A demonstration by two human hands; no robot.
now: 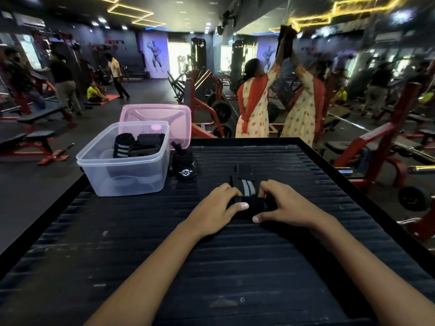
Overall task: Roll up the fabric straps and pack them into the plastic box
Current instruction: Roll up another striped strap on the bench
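A black fabric strap with two grey stripes (244, 184) lies flat on the ribbed black platform (235, 255), its near end rolled up. My left hand (221, 203) and my right hand (282, 203) grip that roll from either side, thumbs on its near face. A clear plastic box (124, 168) stands at the platform's far left and holds several rolled black straps (138, 144). One more rolled black strap with a white logo (184, 164) sits just right of the box.
A pink translucent lid (157, 118) leans behind the box. The platform has a raised black rim (329, 165) on the right. A person in a patterned dress (254, 107) stands beyond the far edge by a mirror. Red gym benches and several people fill the room.
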